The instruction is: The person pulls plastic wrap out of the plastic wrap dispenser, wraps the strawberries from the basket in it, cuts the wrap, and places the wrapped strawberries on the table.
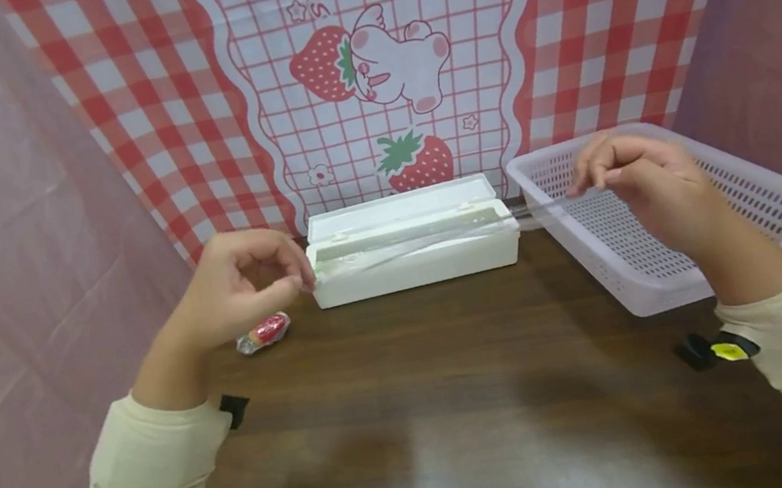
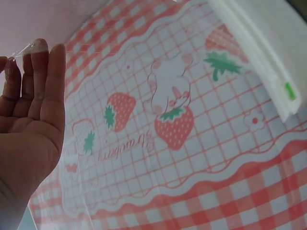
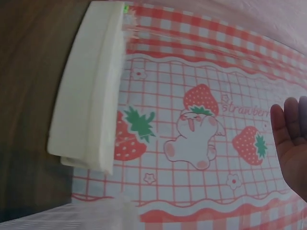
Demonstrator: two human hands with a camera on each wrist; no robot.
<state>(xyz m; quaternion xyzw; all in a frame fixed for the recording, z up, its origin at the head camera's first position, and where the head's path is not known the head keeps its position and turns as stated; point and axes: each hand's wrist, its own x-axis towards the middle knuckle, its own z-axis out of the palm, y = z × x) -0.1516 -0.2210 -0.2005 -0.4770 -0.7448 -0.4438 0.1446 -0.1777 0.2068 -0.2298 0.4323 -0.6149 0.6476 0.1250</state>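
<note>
A thin sheet of clear plastic film [image 1: 420, 237] stretches between both hands, over a long white box [image 1: 418, 271] whose lid [image 1: 397, 208] is up at the back. My left hand [image 1: 246, 287] pinches the film's left end by the box's left corner. On the other side my right hand [image 1: 649, 193] pinches the right end, above the white basket. In the left wrist view, film wrinkles at the fingertips [image 2: 39, 46] of the left hand. The right wrist view shows only part of the right hand [image 3: 293, 143], with the box [image 3: 84, 96] at left.
A small red item in a clear wrapper [image 1: 266, 332] lies on the dark wooden table [image 1: 413, 392], below the left hand. The perforated white basket [image 1: 616, 278] stands at the right. Behind the box rises a strawberry-print cloth [image 1: 400, 49].
</note>
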